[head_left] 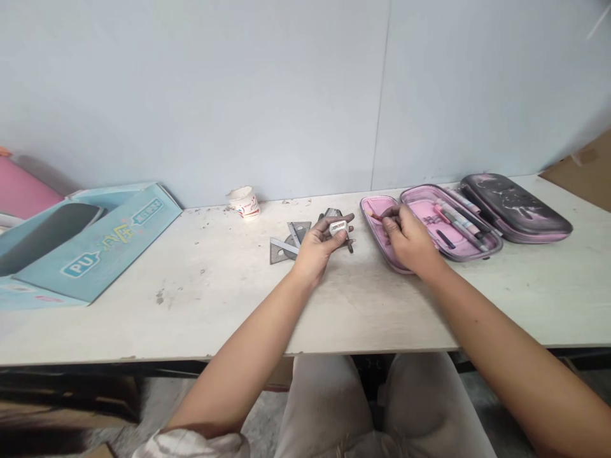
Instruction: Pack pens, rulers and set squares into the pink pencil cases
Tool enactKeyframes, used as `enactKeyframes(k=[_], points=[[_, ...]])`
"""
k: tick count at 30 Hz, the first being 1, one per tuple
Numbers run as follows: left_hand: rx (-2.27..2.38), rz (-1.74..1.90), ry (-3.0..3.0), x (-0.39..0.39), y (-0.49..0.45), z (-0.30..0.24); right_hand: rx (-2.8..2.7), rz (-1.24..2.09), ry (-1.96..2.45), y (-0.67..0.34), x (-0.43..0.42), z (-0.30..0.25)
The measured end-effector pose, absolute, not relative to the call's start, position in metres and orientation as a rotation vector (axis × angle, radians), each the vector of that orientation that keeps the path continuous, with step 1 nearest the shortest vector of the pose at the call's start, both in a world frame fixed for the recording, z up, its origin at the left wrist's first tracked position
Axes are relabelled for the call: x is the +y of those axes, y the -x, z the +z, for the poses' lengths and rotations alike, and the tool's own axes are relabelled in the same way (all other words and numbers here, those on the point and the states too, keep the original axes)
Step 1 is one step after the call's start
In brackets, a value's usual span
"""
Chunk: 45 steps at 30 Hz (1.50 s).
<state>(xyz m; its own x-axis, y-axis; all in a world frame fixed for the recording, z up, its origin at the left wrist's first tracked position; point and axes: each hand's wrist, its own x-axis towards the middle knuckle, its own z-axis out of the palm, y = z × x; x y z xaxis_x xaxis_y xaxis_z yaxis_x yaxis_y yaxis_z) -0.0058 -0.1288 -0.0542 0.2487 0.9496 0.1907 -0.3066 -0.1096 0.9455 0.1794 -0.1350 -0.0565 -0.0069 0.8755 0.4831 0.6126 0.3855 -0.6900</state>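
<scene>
My left hand (321,247) pinches a small pale pencil sharpener (339,227) between thumb and fingers, above the table. To its right, my right hand (408,238) grips a reddish pencil (375,217), whose pale tip points left toward the sharpener, apart from it. Under the right hand lies an open pencil case (367,207) with a pink lining. Its right half holds several markers (461,222) and a short dark stick-like piece (445,239). Behind and beside the left hand are grey set squares and rulers (281,249), partly hidden by the hand.
A closed dark pencil case (518,207) touches the open one on the right. A paper cup (244,202) stands near the wall. At the left is a light blue box (114,245) with a dark object inside. A cardboard box (582,172) sits at the far right.
</scene>
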Motion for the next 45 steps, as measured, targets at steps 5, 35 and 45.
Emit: enactKeyframes(k=[5, 35, 45], points=[[0.641, 1.120, -1.273, -0.132, 0.003, -0.056, -1.776, 0.411, 1.248, -0.173, -0.141, -0.054], [0.721, 1.066, -1.339, -0.131, 0.008, -0.056, -1.450, -0.033, 1.665, -0.226, -0.118, -0.059], [0.735, 1.038, -1.370, -0.132, 0.010, -0.054, -1.504, 0.103, 1.396, -0.216, -0.122, -0.055]])
